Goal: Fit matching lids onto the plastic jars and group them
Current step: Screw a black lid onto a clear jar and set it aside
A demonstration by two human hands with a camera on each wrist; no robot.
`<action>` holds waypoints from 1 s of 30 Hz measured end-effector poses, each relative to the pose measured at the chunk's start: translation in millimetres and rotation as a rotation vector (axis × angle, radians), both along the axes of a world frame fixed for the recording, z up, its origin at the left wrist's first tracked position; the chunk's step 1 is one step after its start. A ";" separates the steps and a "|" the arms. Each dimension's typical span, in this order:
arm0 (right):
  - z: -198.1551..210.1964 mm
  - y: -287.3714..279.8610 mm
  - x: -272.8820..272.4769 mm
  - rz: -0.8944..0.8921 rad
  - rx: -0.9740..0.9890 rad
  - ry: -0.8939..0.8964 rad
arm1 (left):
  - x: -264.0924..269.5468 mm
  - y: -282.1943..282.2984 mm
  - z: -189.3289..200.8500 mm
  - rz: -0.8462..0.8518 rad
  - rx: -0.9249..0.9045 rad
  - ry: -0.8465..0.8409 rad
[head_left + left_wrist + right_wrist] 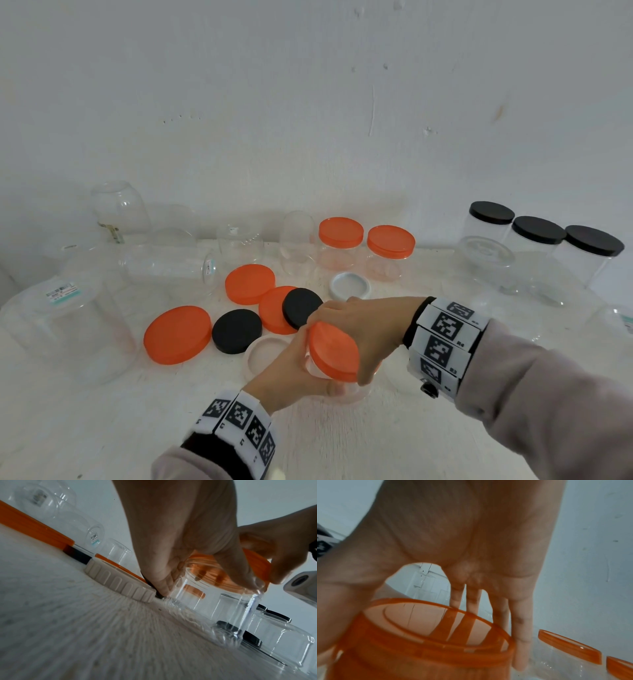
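Now the right hand (356,329) grips the orange lid (334,353) — tilted on the jar (214,599), which the left hand (291,373) clasps; level it first, I'd say — then twist.

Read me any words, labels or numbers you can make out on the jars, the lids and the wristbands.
"R4": right wristband, beside a square marker.
"R3": same wristband, one panel lower.
Left wristband: small characters, too blurred to read.
Sticker on the big clear jar: print too small.
Barcode label on the lying jar's base: barcode visible, text unreadable.
Lids, including the orange lid: no text seen.
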State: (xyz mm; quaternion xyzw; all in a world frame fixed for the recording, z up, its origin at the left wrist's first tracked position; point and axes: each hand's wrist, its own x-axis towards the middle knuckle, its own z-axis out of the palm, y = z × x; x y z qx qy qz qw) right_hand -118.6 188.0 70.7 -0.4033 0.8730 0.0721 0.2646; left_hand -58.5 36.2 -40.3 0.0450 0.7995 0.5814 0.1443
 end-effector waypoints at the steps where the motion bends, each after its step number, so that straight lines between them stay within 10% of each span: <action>1: 0.6 0.7 0.1 -0.010 -0.006 -0.008 | 0.2 0.3 0.3 0.002 0.001 -0.005; 30: -12.9 8.1 5.9 -0.204 -0.093 -0.028 | 0.1 4.5 -4.8 0.029 -0.045 -0.018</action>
